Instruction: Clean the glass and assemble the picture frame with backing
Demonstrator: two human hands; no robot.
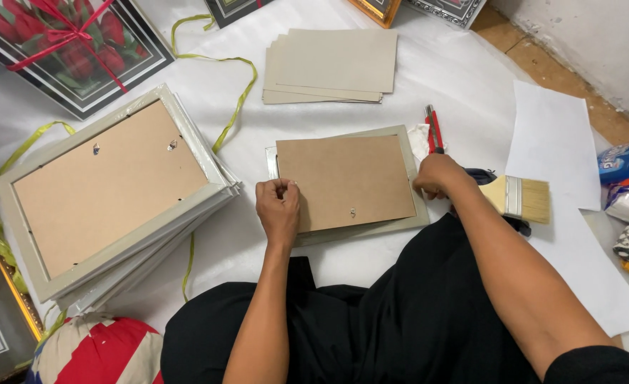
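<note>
A brown backing board [343,178] lies slightly askew on a pale grey picture frame [410,178] that is face down on the white sheet in front of me. My left hand [279,208] has its fingers curled at the board's near left corner. My right hand [439,174] presses on the board's right edge. Whether either hand grips the board or only touches it is unclear.
A stack of grey frames [115,192], backs up, sits at the left. Spare grey boards [332,65] lie at the back. A red-handled tool [433,128], a flat paintbrush [521,199] and white paper sheets [553,142] are at the right. Yellow-green ribbon [236,107] trails between.
</note>
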